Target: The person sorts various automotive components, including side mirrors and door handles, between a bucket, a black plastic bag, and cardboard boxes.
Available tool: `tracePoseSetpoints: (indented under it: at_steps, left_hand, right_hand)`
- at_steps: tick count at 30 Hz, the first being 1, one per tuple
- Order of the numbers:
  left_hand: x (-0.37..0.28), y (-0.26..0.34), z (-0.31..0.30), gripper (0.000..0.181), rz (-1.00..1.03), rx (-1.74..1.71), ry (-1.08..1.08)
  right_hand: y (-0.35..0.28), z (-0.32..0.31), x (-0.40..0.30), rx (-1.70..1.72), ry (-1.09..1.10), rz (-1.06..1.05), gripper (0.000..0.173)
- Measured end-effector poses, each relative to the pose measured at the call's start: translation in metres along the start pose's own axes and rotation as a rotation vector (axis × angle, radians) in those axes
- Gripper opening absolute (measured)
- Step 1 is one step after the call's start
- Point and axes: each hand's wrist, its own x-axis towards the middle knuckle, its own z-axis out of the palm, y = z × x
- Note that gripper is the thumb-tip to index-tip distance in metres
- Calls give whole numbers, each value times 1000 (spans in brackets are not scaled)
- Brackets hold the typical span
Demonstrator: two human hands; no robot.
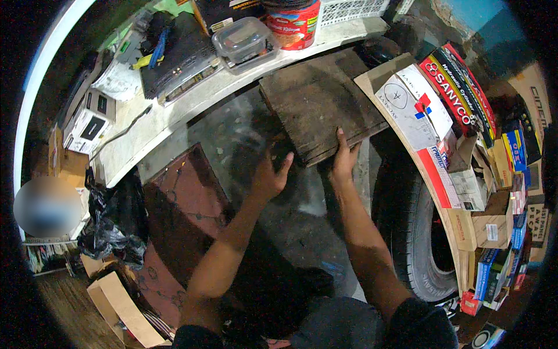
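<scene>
A worn, dark brown flat panel [322, 104], wood or thick cardboard, extends out from below the white shelf, and its near edge looks layered. My right hand [345, 159] grips that edge near the right corner, thumb on top and the other fingers underneath, mostly hidden. Just left of the panel's near left corner is my left hand [272, 174]. Its thumb is raised and spread from the fingers, which fall in shadow, and I see nothing held in it. Below both hands lies a grey floor [296, 227].
The white shelf [178, 118] carries a clear plastic container [244, 41] and a red tub [292, 26]. On the right, a board shelf of parts boxes [414, 100] stands above a tyre [420, 257]. Black plastic bag [115, 222] and open carton [126, 305] sit left.
</scene>
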Motion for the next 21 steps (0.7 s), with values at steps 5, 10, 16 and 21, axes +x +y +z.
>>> tracePoseSetpoints:
  at_steps: [5,10,16,21]
  left_hand:
    - [-47,7,-6,78,-176,-244,236]
    - [-121,5,-27,69,-102,-369,440]
    - [-188,25,-58,67,-308,-420,685]
    - [-207,0,-77,70,-296,-401,709]
  right_hand:
    - [31,-14,-54,-112,40,42,99]
    - [57,-18,-128,-174,-107,37,109]
    - [54,-35,-220,-386,-273,326,108]
    - [-69,-12,-175,-1195,-672,717,74]
